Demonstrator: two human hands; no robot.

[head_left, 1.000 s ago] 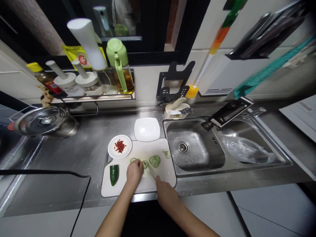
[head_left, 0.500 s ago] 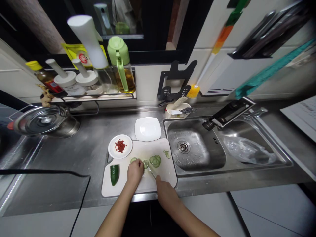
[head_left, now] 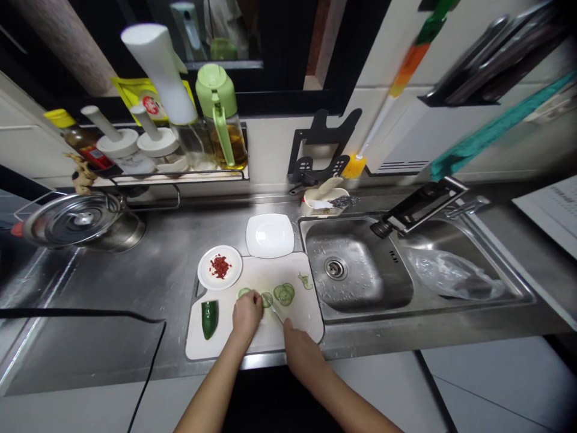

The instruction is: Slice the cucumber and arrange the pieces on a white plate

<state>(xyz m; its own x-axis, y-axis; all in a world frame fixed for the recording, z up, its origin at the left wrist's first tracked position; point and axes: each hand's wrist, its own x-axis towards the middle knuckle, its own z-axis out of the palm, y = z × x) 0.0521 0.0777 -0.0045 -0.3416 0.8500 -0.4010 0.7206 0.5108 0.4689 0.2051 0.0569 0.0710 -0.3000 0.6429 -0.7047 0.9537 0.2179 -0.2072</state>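
The left hand has its fingers curled together on the cucumber, seemingly to steady it; their tips are hidden, tucked in as if to keep clear of the blade. The right hand is closed around the handle of the knife, whose tip points away from the body, up to the cut face.

All this is near the middle of the board, whose pale surface gives the blade something to land on. Slices overlap just right of the cut, probably out of the knife's way, with scraps apart from them near the far right corner. A cucumber half lies at the left, skin up, clear of both hands.

The round plate sits over the far left corner and keeps red bits off the board. The square plate is at the far edge, within easy reach.

Farther out, a yellow packet bears a red roundel with a white mark, and the sauce bottle a red label; neither can be read. The paper at right carries print too blurred to make out.
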